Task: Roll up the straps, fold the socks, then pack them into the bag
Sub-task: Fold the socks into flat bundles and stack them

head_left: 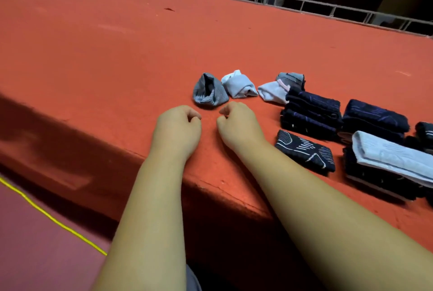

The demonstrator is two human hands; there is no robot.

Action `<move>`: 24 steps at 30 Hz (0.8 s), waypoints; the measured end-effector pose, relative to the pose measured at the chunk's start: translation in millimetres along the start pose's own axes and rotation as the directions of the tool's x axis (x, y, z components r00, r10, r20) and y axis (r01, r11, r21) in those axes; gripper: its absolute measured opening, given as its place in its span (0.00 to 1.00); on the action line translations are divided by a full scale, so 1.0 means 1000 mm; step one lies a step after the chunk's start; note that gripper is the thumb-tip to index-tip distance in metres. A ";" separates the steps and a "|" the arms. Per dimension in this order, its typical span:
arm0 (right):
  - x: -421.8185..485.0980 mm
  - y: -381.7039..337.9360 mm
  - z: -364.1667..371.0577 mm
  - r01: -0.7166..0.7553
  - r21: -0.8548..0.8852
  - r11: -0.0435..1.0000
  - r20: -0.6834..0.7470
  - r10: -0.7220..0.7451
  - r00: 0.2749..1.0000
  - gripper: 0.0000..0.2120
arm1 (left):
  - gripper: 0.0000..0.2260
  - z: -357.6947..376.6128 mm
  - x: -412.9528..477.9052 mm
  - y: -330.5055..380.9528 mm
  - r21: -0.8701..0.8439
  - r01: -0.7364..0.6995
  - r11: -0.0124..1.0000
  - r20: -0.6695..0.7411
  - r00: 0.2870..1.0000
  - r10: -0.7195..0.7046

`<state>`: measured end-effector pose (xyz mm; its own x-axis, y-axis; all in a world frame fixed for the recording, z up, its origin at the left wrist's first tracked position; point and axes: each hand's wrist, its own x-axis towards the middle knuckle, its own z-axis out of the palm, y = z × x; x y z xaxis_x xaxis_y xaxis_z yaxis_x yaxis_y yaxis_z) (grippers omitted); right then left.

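I see the left hand [178, 126] and right hand [240, 124] resting, fingers loosely curled and empty, with the grey folded sock [209, 91] just above, between them.

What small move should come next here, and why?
Probably the right hand should grip the grey folded sock just ahead: it and the left hand hold nothing, and every sock in view looks folded. No bag shows.
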<state>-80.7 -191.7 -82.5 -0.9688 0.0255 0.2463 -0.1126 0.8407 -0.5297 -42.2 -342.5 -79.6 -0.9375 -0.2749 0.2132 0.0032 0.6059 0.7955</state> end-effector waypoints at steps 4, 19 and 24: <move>0.021 -0.003 0.012 -0.006 -0.184 0.983 -0.059 -0.005 0.998 0.20 | 0.09 -0.003 0.004 -0.007 0.002 0.010 1.000 0.038 0.999 -0.010; 0.018 0.000 0.015 0.094 -0.143 0.985 -0.136 -0.114 0.984 0.19 | 0.09 -0.014 0.005 -0.013 -0.071 -0.064 0.995 0.071 0.995 0.069; -0.008 -0.001 -0.006 0.169 0.044 0.985 -0.180 -0.158 0.971 0.12 | 0.22 -0.013 -0.006 -0.015 0.021 -0.296 0.955 0.050 0.954 0.295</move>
<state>-71.4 -189.3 -79.7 -0.8832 -0.0114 0.4688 -0.2840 0.8084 -0.5156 -31.8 -359.7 -85.0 -0.9113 -0.0463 0.4092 0.2731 0.6758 0.6847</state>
